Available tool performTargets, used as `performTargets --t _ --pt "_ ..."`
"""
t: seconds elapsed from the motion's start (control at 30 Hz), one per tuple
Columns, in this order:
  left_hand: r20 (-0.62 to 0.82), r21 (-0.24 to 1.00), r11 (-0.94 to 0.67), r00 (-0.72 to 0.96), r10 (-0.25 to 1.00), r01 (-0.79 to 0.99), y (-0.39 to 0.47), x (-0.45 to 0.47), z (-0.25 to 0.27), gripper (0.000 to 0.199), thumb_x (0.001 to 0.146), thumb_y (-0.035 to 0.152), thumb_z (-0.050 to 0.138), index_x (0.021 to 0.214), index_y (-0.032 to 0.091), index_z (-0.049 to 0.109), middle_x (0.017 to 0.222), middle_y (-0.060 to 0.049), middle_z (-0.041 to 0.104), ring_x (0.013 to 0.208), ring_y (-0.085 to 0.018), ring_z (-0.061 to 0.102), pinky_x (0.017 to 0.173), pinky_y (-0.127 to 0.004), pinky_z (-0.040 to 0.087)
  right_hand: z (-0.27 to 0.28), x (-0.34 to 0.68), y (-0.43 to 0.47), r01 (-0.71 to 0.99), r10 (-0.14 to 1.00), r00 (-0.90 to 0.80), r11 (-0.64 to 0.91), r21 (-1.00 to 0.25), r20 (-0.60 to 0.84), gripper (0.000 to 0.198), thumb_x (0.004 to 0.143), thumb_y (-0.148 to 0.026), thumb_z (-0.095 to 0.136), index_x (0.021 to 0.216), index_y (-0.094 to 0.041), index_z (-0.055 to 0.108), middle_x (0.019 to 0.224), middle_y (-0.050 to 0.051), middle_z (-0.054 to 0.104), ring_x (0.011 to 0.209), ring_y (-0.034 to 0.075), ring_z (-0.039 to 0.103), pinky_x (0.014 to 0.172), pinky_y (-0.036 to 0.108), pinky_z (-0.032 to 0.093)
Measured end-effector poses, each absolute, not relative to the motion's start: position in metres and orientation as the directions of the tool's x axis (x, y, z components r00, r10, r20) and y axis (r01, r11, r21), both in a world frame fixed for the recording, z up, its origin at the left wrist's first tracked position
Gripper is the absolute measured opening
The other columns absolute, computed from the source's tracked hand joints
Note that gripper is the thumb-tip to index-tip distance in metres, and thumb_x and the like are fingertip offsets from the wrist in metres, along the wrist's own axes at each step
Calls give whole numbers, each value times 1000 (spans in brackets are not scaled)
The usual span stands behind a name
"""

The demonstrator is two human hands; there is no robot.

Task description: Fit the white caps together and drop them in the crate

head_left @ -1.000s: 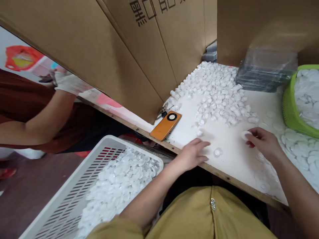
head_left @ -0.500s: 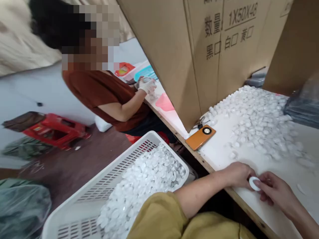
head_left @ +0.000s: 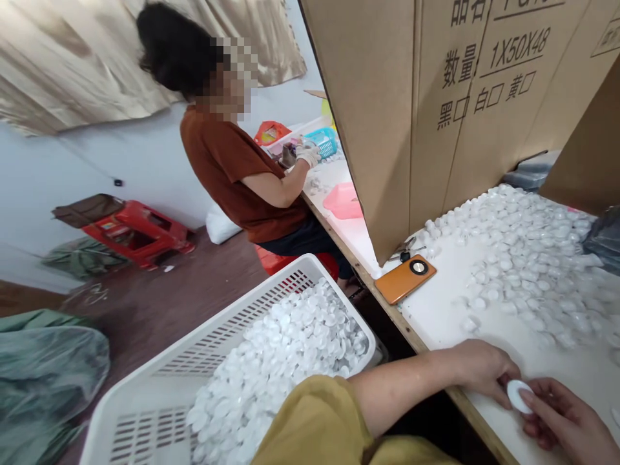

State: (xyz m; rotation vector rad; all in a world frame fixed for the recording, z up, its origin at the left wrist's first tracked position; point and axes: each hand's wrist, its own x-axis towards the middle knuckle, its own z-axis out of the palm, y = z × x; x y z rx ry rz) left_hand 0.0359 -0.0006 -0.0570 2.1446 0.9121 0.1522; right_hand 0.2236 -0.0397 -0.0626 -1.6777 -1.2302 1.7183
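A small white round plastic piece (head_left: 520, 396), like a cap or disc, is held just above the white tabletop near its front edge. My right hand (head_left: 564, 413) pinches it, with the thumb lying across its face. On its other side my left hand (head_left: 484, 371) is closed, its fingertips against the piece's rim. Whatever lies behind the disc, between the two hands, is hidden. A spread-out heap of similar white pieces (head_left: 527, 252) covers the table beyond my hands.
To my left stands a white slotted basket (head_left: 145, 381) full of white pieces. An orange phone (head_left: 405, 279) lies by keys (head_left: 409, 247) at the table edge. A tall cardboard box (head_left: 387, 129) separates me from a seated co-worker (head_left: 227, 161). A pink tray (head_left: 343, 201) is beyond.
The view has swung left and sharpened, so the surroundings sit farther right in the picture. Both my hands stay together at the white disc, which now shows its face more.
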Motion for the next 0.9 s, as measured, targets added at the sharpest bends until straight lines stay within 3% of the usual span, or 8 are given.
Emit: performTargets --t 0.1,0.33,0.53,0.7,0.9 --pt "-201 690 -414 707 678 593 -2 38 -58 29 75 41 70 93 19 63 86 1 65 76 -14 59 61 -22 40 -65 223 -40 297 809 -140 -515 -804 -570 42 65 -55 73 78 -20 55 55 -2 56 49 14 55 41 22 36" --pt "-217 693 -399 702 678 600 -3 38 -61 22 78 38 65 93 21 63 86 2 65 76 -13 60 60 -22 39 -67 229 -31 358 720 -256 -549 -755 -645 44 64 -59 72 71 -20 52 55 -1 56 49 14 56 42 23 37" --pt "-203 685 -413 702 682 600 -4 39 -63 25 77 38 66 96 21 64 87 2 66 77 -13 60 59 -22 38 -58 223 -37 352 789 -226 -481 -803 -571 43 63 -58 71 71 -20 51 54 -2 55 49 14 56 42 22 38" --pt "-161 682 -450 719 676 577 -5 38 -62 25 78 36 64 99 22 63 92 1 65 82 -15 60 60 -22 39 -62 223 -38 329 745 -212 -555 -764 -633 45 63 -59 72 72 -20 51 53 -1 57 48 14 55 41 23 37" --pt "-271 768 -361 779 565 529 4 34 -50 32 78 39 65 102 18 62 88 1 66 79 -13 61 68 -22 43 -63 225 -32 342 694 -210 -609 -716 -689 44 65 -56 72 78 -20 51 53 -2 57 42 12 52 38 21 30"
